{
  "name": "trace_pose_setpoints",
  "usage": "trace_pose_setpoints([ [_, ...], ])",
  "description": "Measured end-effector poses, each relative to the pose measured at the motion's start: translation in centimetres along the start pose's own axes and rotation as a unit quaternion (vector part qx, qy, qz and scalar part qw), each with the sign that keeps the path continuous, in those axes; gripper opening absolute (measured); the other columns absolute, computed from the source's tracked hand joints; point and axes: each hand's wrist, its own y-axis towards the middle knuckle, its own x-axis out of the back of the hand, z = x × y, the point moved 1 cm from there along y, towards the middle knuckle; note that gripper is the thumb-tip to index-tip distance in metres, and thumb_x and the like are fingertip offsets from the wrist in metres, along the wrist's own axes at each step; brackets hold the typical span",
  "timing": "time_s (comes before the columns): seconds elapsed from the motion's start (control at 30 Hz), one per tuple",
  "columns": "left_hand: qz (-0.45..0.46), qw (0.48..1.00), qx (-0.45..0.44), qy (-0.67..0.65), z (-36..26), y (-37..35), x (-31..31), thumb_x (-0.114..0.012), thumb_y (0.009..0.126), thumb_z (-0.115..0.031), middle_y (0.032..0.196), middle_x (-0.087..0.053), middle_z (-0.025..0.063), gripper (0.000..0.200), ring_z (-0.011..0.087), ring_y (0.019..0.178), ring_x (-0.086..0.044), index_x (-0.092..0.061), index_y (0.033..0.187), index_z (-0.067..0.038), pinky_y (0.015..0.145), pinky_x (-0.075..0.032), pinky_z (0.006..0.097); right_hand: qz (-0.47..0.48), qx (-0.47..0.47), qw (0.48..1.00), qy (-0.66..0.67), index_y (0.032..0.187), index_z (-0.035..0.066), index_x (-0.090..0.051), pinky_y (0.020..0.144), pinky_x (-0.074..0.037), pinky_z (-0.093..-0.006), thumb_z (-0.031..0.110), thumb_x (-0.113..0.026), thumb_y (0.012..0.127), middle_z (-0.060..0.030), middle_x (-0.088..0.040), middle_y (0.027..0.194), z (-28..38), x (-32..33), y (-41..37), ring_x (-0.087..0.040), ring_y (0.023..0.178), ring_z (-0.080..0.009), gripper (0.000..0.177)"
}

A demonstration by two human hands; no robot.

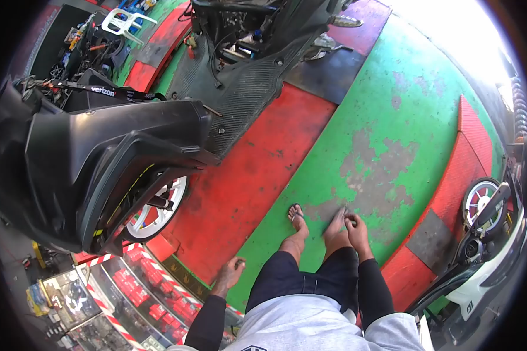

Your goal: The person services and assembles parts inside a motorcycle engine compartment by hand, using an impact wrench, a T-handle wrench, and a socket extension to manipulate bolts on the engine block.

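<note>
My left hand (pixel 231 274) hangs low beside my left thigh, over the edge of the red mat. Its fingers are loosely bent and apart, with nothing visible in them. Before my right leg is my right hand (pixel 358 235), its fingers curled together; whatever may be inside them is too small or hidden to name. Left of me stands a black scooter (pixel 93 158) with a white-rimmed wheel (pixel 161 210) and a ribbed footboard (pixel 246 99). A strap with lettering (pixel 102 90) lies across it. Neither hand touches the scooter.
A glass-topped case (pixel 108 281) with red boxes stands at lower left. Red platform strips (pixel 246 169) cross the worn green floor (pixel 392 111). Another scooter (pixel 480 275) is at right, partly cut off. A white plastic chair (pixel 123 24) is at upper left.
</note>
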Motion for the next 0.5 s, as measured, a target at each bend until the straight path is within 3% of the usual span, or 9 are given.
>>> trace_pose_setpoints([
  [0.1,-0.033,0.998,0.004,-0.049,-5.7,1.2,1.5,-0.062,0.093,-0.021,0.094,-0.07,0.0128,0.024,0.0266,0.084,-0.07,-0.066,0.111,-0.007,0.074,-0.055,0.0404,0.03,0.007,0.998,0.048,0.114,0.0,-0.064,0.083,-0.052,-0.0332,0.013,-0.06,0.097,-0.0109,-0.07,0.102,4.8,-1.2,2.9,-0.066,0.094,-0.0204,0.022],
  [0.17,-0.074,0.993,-0.088,-0.012,-10.2,2.2,2.0,-0.064,0.091,-0.015,0.098,-0.068,0.0128,0.022,0.0272,0.084,-0.069,-0.065,0.11,-0.003,0.073,-0.055,0.0404,0.078,0.012,0.995,0.068,0.116,0.001,-0.063,0.079,-0.051,-0.0304,0.011,-0.06,0.097,-0.0072,-0.068,0.097,7.0,-1.7,5.3,-0.063,0.089,-0.0156,0.022],
  [0.3,-0.115,0.989,-0.078,-0.055,-20.9,5.9,2.9,-0.064,0.09,-0.01,0.103,-0.064,0.0121,0.019,0.027,0.089,-0.067,-0.065,0.107,-0.002,0.076,-0.054,0.0388,0.2,-0.009,0.979,0.039,0.114,0.003,-0.063,0.072,-0.05,-0.0266,0.008,-0.058,0.098,-0.0026,-0.064,0.095,7.8,-1.5,11.3,-0.061,0.08,-0.0118,0.018],
  [0.43,-0.353,0.896,-0.268,-0.018,-32.1,12.9,7.3,-0.064,0.089,-0.007,0.111,-0.061,0.0137,0.019,0.0303,0.103,-0.062,-0.065,0.108,-0.003,0.083,-0.052,0.0399,0.239,0.032,0.969,-0.061,0.11,0.0,-0.064,0.075,-0.054,-0.0299,0.004,-0.059,0.094,-0.0102,-0.067,0.092,14.7,3.0,16.5,-0.067,0.083,-0.0181,0.017],
  [0.5,-0.434,0.853,-0.285,-0.053,-37.0,16.2,11.2,-0.059,0.091,-0.006,0.114,-0.059,0.0174,0.022,0.0345,0.11,-0.057,-0.061,0.112,-0.002,0.093,-0.047,0.045,0.256,0.015,0.959,-0.121,0.109,-0.001,-0.064,0.077,-0.055,-0.0324,0.001,-0.059,0.091,-0.0154,-0.067,0.099,18.8,5.7,19.2,-0.069,0.089,-0.0232,0.018],
])
